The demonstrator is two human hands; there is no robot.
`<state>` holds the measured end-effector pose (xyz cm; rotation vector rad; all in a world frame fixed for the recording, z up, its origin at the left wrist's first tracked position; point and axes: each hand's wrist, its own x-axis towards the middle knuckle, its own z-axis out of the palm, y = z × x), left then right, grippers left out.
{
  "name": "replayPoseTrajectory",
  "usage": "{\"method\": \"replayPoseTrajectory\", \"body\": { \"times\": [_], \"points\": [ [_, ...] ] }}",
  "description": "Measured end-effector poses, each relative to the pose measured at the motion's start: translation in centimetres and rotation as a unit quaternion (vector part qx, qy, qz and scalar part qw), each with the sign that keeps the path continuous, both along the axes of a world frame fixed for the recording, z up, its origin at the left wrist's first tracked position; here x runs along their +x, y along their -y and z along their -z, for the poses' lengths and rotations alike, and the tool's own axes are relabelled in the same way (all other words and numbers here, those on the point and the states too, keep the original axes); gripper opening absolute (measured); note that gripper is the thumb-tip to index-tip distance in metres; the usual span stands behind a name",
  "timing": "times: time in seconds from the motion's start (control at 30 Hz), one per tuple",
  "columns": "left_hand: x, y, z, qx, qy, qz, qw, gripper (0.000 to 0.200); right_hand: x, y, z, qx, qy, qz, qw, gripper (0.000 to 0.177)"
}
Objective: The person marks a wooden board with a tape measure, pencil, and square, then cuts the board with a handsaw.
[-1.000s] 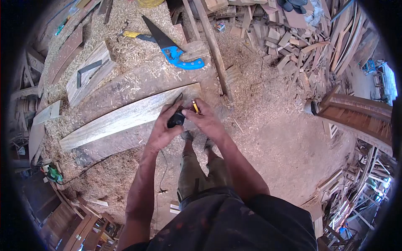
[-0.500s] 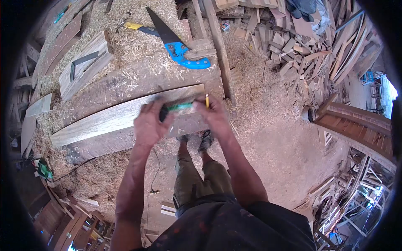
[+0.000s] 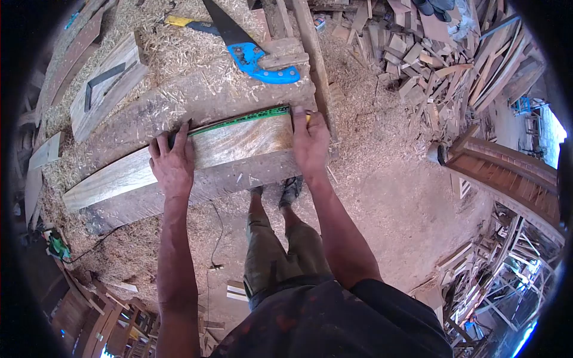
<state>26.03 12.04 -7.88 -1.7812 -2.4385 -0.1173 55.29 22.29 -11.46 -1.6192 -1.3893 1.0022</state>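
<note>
A pale curved board [image 3: 239, 143] lies along the workbench [image 3: 250, 173]. A green tape-measure blade [image 3: 245, 119] stretches along its far edge. My left hand [image 3: 173, 164] is closed around the dark tape-measure case, mostly hidden under the fingers, and rests on the board. At the board's right end my right hand [image 3: 311, 143] holds the blade's end with its thumb and fingers. A yellow pencil [image 3: 308, 118] also sticks out from between those fingers.
Beyond the board lie a blue-handled handsaw [image 3: 256, 65], a yellow-and-black tool [image 3: 191, 25] and a metal square [image 3: 104, 83] on a wood piece. Shavings cover much of the bench. Offcuts [image 3: 412, 59] are heaped at the right, near a wooden frame [image 3: 507, 179].
The tape blade has been drawn out along the board's far edge. My left hand has moved left with the case, and my right hand has moved slightly right to the board's end.
</note>
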Motion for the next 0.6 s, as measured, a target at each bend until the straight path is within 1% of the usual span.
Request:
{"method": "replayPoseTrajectory", "body": {
  "times": [0.03, 0.1, 0.17, 0.27, 0.37, 0.47, 0.6],
  "points": [
    [0.0, 0.1, 0.2, 0.005, 0.002, 0.000, 1.000, 0.045, 0.4, 0.3, -0.7, 0.020, 0.060, -0.008, 0.998, 0.027],
    [-0.1, 0.1, 0.4, 0.014, 0.004, 0.001, 1.000, 0.043, 0.7, 1.1, -2.2, 0.035, 0.105, -0.025, 0.994, 0.024],
    [0.0, 0.2, 0.2, 0.012, 0.004, -0.001, 1.000, 0.044, 0.8, 2.0, -3.9, 0.025, 0.076, -0.042, 0.996, 0.022],
    [0.2, 0.2, 0.5, 0.018, -0.006, -0.002, 1.000, 0.044, 0.9, 2.5, -3.0, 0.137, 0.106, -0.091, 0.981, 0.017],
    [0.4, 0.1, 0.5, 0.017, -0.003, -0.013, 1.000, 0.045, 1.4, 2.7, -2.2, 0.102, 0.051, -0.097, 0.989, 0.014],
    [0.3, 0.4, 0.9, 0.011, -0.005, -0.026, 1.000, 0.045, 1.7, 2.4, -1.7, 0.131, 0.013, -0.091, 0.987, 0.018],
    [0.5, 0.3, 1.2, 0.020, -0.001, -0.032, 0.999, 0.045, 1.9, 2.0, -1.3, 0.111, -0.003, -0.122, 0.986, 0.023]
  ]
}}
